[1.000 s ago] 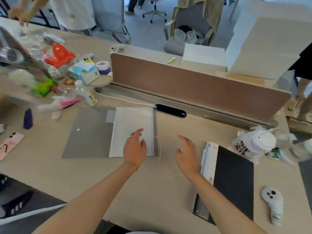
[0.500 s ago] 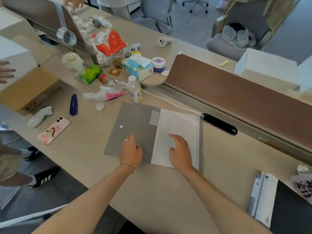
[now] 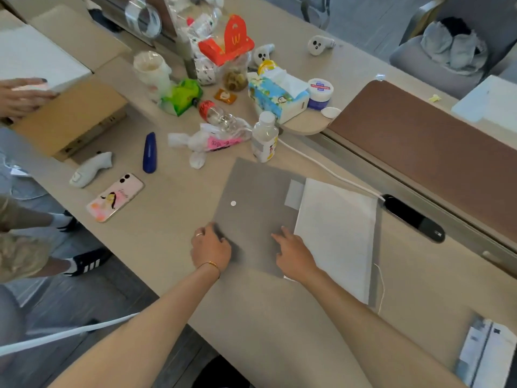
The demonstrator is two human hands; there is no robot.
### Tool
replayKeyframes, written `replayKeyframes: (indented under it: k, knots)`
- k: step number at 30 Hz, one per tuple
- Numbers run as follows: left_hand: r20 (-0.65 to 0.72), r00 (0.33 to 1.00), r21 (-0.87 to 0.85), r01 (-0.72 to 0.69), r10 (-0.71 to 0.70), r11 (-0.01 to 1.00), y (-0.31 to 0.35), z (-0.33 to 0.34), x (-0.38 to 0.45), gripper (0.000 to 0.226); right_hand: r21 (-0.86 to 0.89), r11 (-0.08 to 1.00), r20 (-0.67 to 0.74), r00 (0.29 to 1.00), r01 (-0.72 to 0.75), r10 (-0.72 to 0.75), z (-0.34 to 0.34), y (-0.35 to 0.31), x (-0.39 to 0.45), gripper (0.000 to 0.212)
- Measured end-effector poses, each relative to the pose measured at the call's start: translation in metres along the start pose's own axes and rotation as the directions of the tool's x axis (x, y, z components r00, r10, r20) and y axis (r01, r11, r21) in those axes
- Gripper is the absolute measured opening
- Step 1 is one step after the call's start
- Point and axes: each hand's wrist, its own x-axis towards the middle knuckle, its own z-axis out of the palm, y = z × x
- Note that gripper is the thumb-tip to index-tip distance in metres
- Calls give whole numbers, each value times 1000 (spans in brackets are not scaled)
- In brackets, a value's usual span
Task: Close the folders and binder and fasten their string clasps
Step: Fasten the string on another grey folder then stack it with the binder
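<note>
Left hand: the left hand [image 3: 211, 246] is now curling its fingers over the near left corner of the open flat grey card folder [image 3: 251, 214], having slid there from mid-flap half a second ago.
Right hand: the right hand [image 3: 293, 253], fingers loosely spread and gripping nothing, is resting on the grey flap beside the white paper stack [image 3: 335, 231], having come off the sheets.
Meaning: the flap is probably being readied for folding over; the folder is not yet closed.
Folder contents: just right of the right hand, the paper stack is lying inside the folder's right half.
Clasp: the white round button [image 3: 233, 203] is sitting beyond the left hand; the thin white string [image 3: 381, 287] is trailing onto the beige surface [image 3: 173, 208] right of the right forearm, unfastened.
</note>
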Motion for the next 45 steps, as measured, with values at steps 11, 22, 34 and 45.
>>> replayKeyframes:
  k: [11, 22, 34, 45]
  knots:
    - [-78, 996, -126, 25, -35, 992, -3, -11, 22, 42, -165, 986, 31, 999, 0, 5, 0, -5, 0, 63]
    - [-126, 970, -368, -239, 207, 898, 5, -60, -17, 23, -77, 995, -90, 993, 63, -70, 23, 0, -34, 72]
    - [107, 819, -479, -454, 564, 751, 71, -75, -122, 32, 486, 874, -305, 939, 8, 161, 12, 46, -71, 57]
    - [301, 718, -19, -654, 628, 756, 108, 36, -195, 55, 720, 692, -334, 847, -54, 413, -28, 114, -106, 33]
